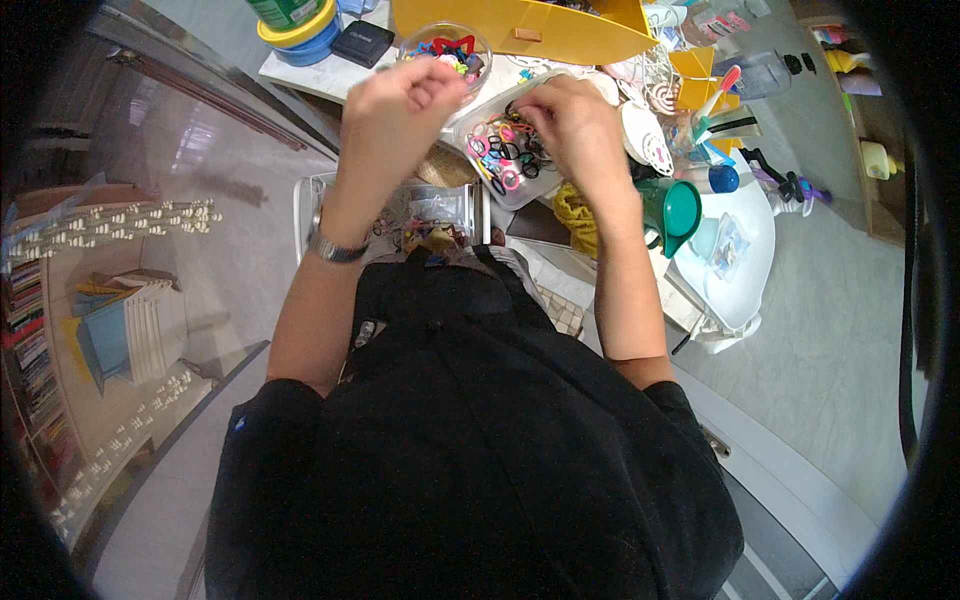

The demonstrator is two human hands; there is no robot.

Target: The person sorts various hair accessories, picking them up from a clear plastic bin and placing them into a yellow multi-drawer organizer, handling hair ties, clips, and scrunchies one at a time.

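My left hand point(405, 112), blurred, is raised just in front of a round clear tub point(484, 51) with colourful hair accessories and a red star-shaped piece point(455, 49) inside. Its fingers curl inward, and whether they hold anything cannot be made out. Over the right part of a clear plastic box point(519, 196) hangs my right hand point(577, 127), fingers bent down. Small elastic hair ties point(510, 150) in black, pink and other colours fill that box. The fingertips meet dark ties near its back edge; a grip on one is not clear.
Below the box stands a pulled-out drawer point(478, 214) with bags and hair ties. A yellow bin point(480, 26) is at the back. To the right are a green pitcher point(681, 210), a yellow cloth point(576, 217), a toothbrush point(724, 86) and a white tray point(754, 277).
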